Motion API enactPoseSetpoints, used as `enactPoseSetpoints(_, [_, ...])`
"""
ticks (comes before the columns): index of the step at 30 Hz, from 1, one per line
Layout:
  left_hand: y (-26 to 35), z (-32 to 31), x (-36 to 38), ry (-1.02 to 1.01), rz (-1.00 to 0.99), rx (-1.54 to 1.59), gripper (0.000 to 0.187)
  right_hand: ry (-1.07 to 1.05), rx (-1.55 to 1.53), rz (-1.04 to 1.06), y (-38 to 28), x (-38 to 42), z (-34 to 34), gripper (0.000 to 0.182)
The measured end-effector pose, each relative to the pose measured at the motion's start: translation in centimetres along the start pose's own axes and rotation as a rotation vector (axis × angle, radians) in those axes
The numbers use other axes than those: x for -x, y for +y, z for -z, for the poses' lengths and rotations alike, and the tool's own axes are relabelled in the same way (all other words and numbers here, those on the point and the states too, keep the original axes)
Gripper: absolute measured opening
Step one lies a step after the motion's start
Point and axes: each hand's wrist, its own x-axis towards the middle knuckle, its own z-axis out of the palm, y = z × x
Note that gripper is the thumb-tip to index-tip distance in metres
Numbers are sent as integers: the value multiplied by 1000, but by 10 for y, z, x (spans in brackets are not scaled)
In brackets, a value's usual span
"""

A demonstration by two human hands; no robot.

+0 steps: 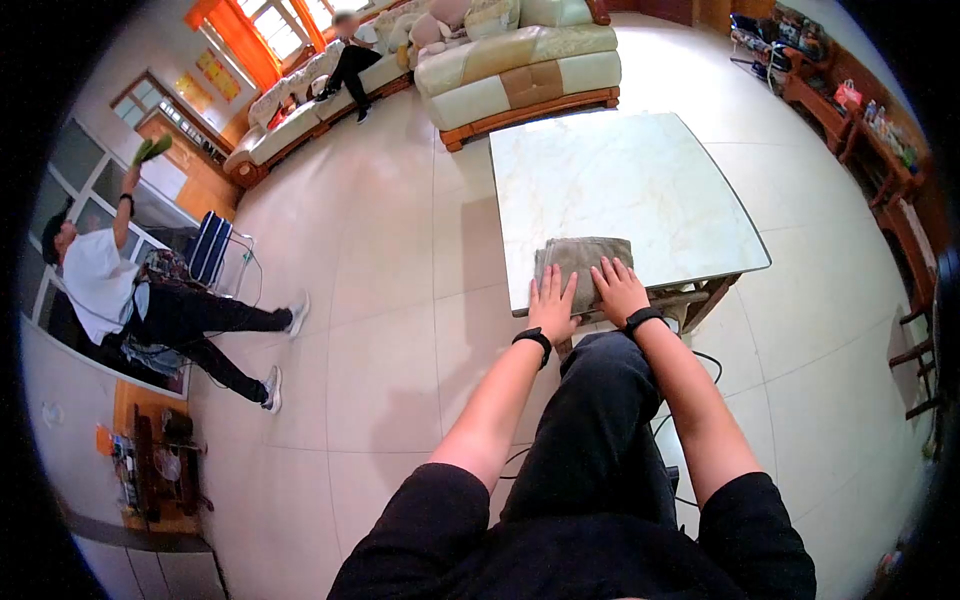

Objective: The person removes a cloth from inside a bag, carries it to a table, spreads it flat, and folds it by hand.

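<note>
A folded grey-brown cloth (585, 252) lies flat near the front left edge of a marble-patterned table (620, 180). My left hand (553, 308) rests on the left part of the cloth, its fingers stretched out and apart. On the cloth's right part lies my right hand (620, 287), also flat with the fingers extended. Both palms reach over the table's near edge. A dark band circles each wrist.
At the left, a person (100, 280) in a white top raises a green object (152, 150) beside a dark blue chair (210, 248). Another person (350, 65) sits on the long sofa (285, 132). A sofa (520, 75) stands behind the table; wooden furniture (880, 165) lines the right wall.
</note>
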Motion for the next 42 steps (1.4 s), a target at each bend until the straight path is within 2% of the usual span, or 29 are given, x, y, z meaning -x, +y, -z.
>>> enactPoseSetpoints(2, [0,1,-2,87,-16,-17,80,50,57,2,1,-7,-15,57])
enactPoseSetpoints(3, [-1,6,-6,86,-16,-16,80,100,115,9,0,-9,-16,55])
enactPoseSetpoints(5, [-5,17,-19,-12,-36,-34,74,88,150,19,2,-11,-18,53])
enactPoseSetpoints(6, [-7,21,-22,104,-118,-104,66,81,187,24,1,-11,-16,51])
enactPoseSetpoints(7, [-7,22,-30,103,-121,-106,66,82,186,21,3,-14,-18,51])
enactPoseSetpoints(9, [-3,30,-41,-74,-106,-172,58,79,213,53,5,-14,-19,50])
enactPoseSetpoints(11, [-5,39,-48,-111,-148,-173,54,47,208,47,5,-15,-22,50])
enactPoseSetpoints(16, [-8,38,-55,-168,-195,-166,49,117,215,55,6,-18,-28,47])
enactPoseSetpoints(22, [-3,12,-46,3,-134,-241,40,95,230,89,8,-21,-19,47])
enactPoseSetpoints(25, [0,12,-42,11,-111,-231,33,-5,187,106,11,-24,-8,47])
enactPoseSetpoints(27, [1,16,-38,-7,-100,-200,27,60,236,119,11,-21,-6,44])
enactPoseSetpoints(29, [-3,16,-34,47,-111,-138,27,25,166,136,14,-23,-4,40])
enactPoseSetpoints(37, [-24,6,-2,53,-111,-6,33,175,70,273,13,-16,-8,32])
enactPoseSetpoints(39, [-36,5,8,121,-158,9,34,237,2,443,9,-22,-3,33])
enactPoseSetpoints(42, [-51,-1,19,130,-123,-25,35,362,20,544,-2,-38,-17,35])
